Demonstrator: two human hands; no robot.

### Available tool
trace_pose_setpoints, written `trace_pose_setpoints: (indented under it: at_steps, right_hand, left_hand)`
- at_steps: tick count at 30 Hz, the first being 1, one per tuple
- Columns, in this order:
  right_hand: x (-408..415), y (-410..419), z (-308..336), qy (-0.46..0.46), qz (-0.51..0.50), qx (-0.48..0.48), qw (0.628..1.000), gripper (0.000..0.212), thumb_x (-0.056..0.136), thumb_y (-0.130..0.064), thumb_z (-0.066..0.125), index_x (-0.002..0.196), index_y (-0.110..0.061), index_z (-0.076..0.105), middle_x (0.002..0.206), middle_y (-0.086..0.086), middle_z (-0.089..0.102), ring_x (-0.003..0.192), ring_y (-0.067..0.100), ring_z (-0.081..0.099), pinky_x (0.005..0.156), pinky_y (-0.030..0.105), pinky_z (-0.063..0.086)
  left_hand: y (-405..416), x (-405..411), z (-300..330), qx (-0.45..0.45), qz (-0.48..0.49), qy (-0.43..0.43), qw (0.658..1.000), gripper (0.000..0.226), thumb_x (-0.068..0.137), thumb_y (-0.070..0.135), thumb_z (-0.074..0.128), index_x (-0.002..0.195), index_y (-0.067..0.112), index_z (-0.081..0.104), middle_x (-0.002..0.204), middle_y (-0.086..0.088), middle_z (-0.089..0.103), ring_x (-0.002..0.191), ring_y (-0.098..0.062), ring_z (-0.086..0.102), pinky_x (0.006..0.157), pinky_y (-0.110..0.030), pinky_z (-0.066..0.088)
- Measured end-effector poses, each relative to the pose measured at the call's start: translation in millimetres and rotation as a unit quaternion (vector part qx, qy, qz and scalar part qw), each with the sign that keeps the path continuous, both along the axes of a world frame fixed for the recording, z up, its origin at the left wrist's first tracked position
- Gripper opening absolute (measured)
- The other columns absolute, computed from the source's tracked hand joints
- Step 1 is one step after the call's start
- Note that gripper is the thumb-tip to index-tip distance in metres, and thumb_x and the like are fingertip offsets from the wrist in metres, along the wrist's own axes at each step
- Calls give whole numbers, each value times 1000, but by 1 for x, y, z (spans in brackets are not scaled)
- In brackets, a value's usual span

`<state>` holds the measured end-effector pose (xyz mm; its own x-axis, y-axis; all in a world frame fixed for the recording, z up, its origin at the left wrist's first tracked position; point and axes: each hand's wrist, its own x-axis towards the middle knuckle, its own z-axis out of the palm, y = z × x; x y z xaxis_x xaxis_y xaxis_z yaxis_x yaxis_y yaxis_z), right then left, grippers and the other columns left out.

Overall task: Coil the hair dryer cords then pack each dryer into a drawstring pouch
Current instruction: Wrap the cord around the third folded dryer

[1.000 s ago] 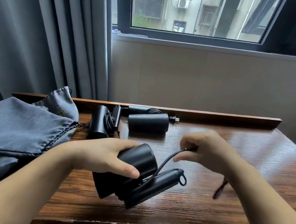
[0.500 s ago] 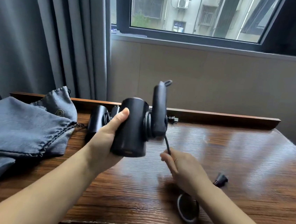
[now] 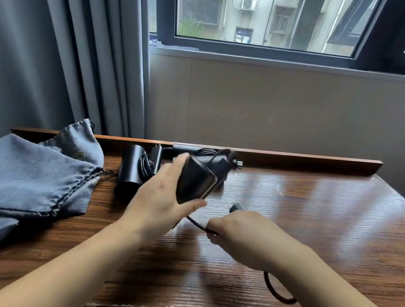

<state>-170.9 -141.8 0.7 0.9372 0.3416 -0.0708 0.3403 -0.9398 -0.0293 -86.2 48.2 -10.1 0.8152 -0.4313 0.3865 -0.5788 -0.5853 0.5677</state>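
Note:
My left hand (image 3: 164, 199) grips a black hair dryer (image 3: 200, 178) above the middle of the wooden table (image 3: 315, 215), with the dryer blurred and tilted. Its black cord (image 3: 195, 224) runs down to my right hand (image 3: 240, 235), which pinches it just right of the dryer. The plug (image 3: 236, 208) shows behind my right hand, and a loop of cord (image 3: 279, 294) hangs below my right wrist. Another black dryer (image 3: 129, 170) lies on the table at the back, with its coiled cord beside it. A third dryer (image 3: 194, 149) lies along the back rail, mostly hidden.
Grey drawstring pouches (image 3: 32, 173) lie piled at the table's left end. A raised wooden rail (image 3: 308, 159) runs along the table's back edge, below a wall and window. Grey curtains (image 3: 57, 50) hang at the left.
My left hand has lowered and tilted the dryer from upright at chest height toward the table. My right hand has moved up and right along the cord.

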Motion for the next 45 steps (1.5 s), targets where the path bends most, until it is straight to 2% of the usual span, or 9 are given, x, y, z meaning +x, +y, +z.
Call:
trace_pose_setpoints:
  at_steps: [8,15,19,27,32,38,41,43,45]
  right_hand:
    - [10,-27,14,0,-36,-90,995,19,102,-34,47,105,-23,62,99,5,67,95,30,63,68,34,46]
    - [19,-53,26,-126,35,-64,989,25,98,-45,48,97,-27,66,88,-7,68,88,19,65,75,35,48]
    - [28,-71,16,-201,53,-9,978,30,94,-51,42,87,-33,65,76,-13,63,76,14,62,79,35,49]
    - [22,-76,-4,-221,-14,142,965,34,88,-40,45,89,-18,71,81,-5,69,85,14,55,87,44,49]
    - [19,-61,-17,-133,-46,200,970,31,93,-46,44,87,-28,68,72,-11,63,72,9,54,79,34,41]
    - [3,-20,-21,-41,-75,323,943,21,93,-32,47,102,-30,67,66,-7,58,65,7,54,64,31,44]
    - [-5,-2,-22,-6,-32,263,964,24,96,-37,46,90,-24,65,59,-9,56,59,7,51,57,26,37]
    - [-13,8,-21,-11,5,197,980,36,97,-50,44,75,-22,51,58,-5,52,59,10,48,56,28,33]
    - [-19,9,-16,-16,8,182,983,32,97,-58,41,84,-30,47,63,-9,52,65,9,47,57,23,31]
  left_hand:
    - [10,-12,21,250,-26,-100,963,98,81,66,62,155,35,6,140,13,42,128,-13,46,100,-32,46]
    - [23,-10,42,290,-109,26,950,94,70,70,70,146,47,19,130,20,52,118,-5,52,100,-29,46]
    - [30,-8,60,186,-217,207,936,75,75,48,81,138,47,41,115,21,64,103,5,62,92,-21,52]
    - [40,-3,48,-172,-298,388,855,52,78,31,69,127,16,61,116,-13,68,103,-25,67,82,-32,55]
    - [31,-3,38,-361,-257,449,776,64,69,49,84,118,10,69,111,-20,69,95,-29,70,81,-40,59]
    - [1,-9,39,-535,-148,451,699,40,91,39,53,111,11,74,115,-11,73,101,-21,72,82,-34,60]
    - [-6,-2,30,-564,-104,404,712,46,94,38,55,128,8,62,122,-13,70,110,-24,68,84,-35,58]
    - [-6,4,24,-559,-48,338,756,48,92,40,60,130,11,58,121,-13,70,110,-27,68,84,-38,58]
    - [0,11,20,-517,1,259,816,53,84,45,70,127,17,57,118,-9,71,110,-28,68,84,-37,57]
